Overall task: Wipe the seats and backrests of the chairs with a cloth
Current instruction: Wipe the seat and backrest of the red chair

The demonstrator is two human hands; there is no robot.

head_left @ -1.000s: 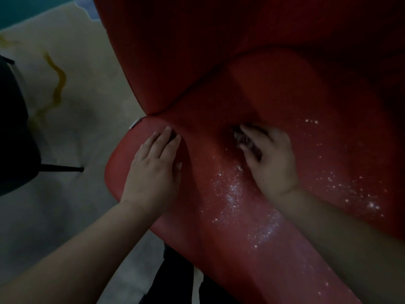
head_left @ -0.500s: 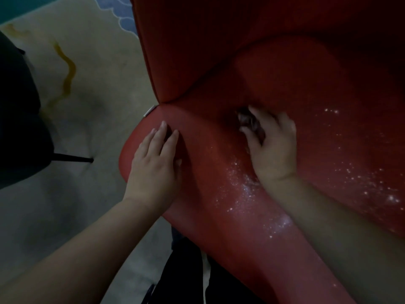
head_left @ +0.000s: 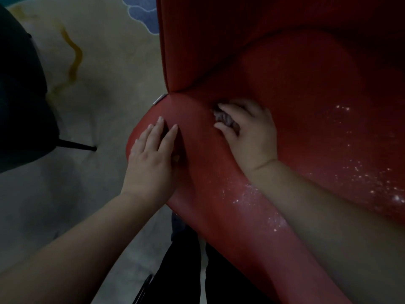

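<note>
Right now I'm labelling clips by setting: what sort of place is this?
Probably an indoor room at home: a patterned rug on the floor, a red chair and a dark chair.

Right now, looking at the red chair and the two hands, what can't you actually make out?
- Cloth: head view, mostly hidden in the right hand's grip; size and shape unknown.
- Red chair: backrest top and right side cut off by the frame edges; legs hidden under the seat.
- Pale specks on the seat: too small and dim to tell dust from droplets.
- Left hand: the thumb is tucked out of sight.
- Dark chair: cut off at left.
</note>
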